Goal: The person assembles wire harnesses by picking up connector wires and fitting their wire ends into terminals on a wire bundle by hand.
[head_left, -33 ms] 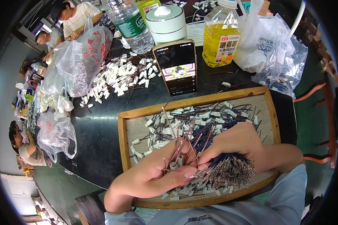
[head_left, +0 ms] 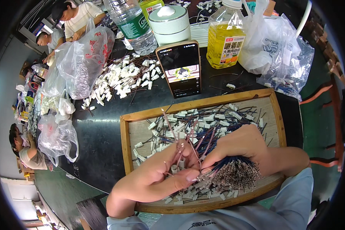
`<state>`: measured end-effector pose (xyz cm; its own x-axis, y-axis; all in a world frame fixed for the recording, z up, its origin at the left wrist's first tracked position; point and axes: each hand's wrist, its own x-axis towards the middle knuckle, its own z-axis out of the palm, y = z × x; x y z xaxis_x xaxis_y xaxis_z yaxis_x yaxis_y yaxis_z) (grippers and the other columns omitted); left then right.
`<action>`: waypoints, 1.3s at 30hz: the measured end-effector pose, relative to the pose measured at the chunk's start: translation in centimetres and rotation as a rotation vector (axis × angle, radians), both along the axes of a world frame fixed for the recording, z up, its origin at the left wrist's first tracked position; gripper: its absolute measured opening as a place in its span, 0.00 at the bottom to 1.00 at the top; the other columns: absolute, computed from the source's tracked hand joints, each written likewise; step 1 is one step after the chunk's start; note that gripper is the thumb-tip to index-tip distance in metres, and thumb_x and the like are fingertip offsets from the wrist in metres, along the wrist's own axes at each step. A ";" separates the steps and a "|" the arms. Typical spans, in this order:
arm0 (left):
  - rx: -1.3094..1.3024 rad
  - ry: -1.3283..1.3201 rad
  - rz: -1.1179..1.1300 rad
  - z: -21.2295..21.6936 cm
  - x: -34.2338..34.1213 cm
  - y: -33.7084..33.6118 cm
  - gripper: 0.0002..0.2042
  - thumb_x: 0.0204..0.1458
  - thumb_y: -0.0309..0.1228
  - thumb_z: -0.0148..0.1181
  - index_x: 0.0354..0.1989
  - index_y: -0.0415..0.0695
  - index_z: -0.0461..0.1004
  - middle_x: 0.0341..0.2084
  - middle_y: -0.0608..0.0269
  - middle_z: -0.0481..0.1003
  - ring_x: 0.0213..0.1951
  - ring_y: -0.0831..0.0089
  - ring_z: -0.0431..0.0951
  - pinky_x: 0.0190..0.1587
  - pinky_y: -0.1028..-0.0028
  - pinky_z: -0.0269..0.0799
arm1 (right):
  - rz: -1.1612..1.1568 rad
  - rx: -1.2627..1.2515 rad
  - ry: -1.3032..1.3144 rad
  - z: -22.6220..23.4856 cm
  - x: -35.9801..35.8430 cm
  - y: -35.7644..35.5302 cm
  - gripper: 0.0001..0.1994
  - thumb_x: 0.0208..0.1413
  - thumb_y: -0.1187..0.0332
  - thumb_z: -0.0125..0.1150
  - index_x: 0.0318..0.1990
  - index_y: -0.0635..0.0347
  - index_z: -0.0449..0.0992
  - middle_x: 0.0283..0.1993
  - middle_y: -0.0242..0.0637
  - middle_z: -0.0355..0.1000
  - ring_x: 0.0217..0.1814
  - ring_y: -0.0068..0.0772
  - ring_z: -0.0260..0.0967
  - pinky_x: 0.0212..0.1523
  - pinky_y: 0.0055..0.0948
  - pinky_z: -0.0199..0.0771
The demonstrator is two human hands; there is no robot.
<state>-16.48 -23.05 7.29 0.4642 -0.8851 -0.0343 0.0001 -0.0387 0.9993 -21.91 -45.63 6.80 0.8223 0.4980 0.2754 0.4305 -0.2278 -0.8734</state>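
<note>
My left hand [head_left: 153, 178] is closed around a few white plug connectors [head_left: 175, 168] with pinkish-brown wires [head_left: 167, 122] sticking up from them. Its thumb and fingertips meet the fingertips of my right hand [head_left: 243, 142]. A thick bundle of dark blue wires is gripped in that right hand, and their crimped metal terminals [head_left: 237, 176] fan out below it. What exactly lies between the meeting fingertips is too small to make out. Both hands are over a wood-framed tray [head_left: 195, 102], where many white connectors [head_left: 218, 116] with dark wires lie loose.
A phone [head_left: 180, 71] stands upright behind the tray. Left of it is a heap of white connectors [head_left: 120, 78]. Farther back are a water bottle [head_left: 136, 30], a round lidded container [head_left: 168, 25], a yellow drink bottle [head_left: 226, 38] and plastic bags [head_left: 270, 42]. Other people [head_left: 80, 21] sit at the left.
The pinkish-brown wires in my left hand have shifted a little to the left, and its connectors have tilted slightly. My right hand has hardly moved.
</note>
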 end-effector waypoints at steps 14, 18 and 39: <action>0.007 0.115 0.281 0.1 1.3 2.5 0.06 0.53 0.23 0.54 0.34 0.39 0.63 0.25 0.67 0.67 0.26 0.82 0.65 0.31 0.80 0.61 | -0.171 -0.087 -0.194 -1.0 0.2 0.0 0.20 0.32 0.71 0.69 0.39 0.57 0.75 0.32 0.36 0.73 0.32 0.39 0.73 0.29 0.29 0.70; 0.039 0.208 0.217 0.2 2.1 2.3 0.06 0.54 0.26 0.54 0.33 0.39 0.63 0.24 0.68 0.66 0.23 0.84 0.65 0.27 0.82 0.61 | -0.226 -0.068 -0.172 -0.8 0.3 -0.5 0.16 0.39 0.67 0.68 0.38 0.58 0.77 0.33 0.37 0.75 0.32 0.36 0.74 0.30 0.26 0.71; 0.041 0.111 0.067 0.8 1.2 1.1 0.17 0.49 0.28 0.59 0.46 0.32 0.68 0.28 0.62 0.72 0.28 0.80 0.70 0.32 0.80 0.64 | -0.550 0.112 -0.075 -0.3 -0.7 -0.3 0.07 0.47 0.66 0.67 0.26 0.57 0.75 0.23 0.33 0.71 0.23 0.29 0.69 0.22 0.26 0.65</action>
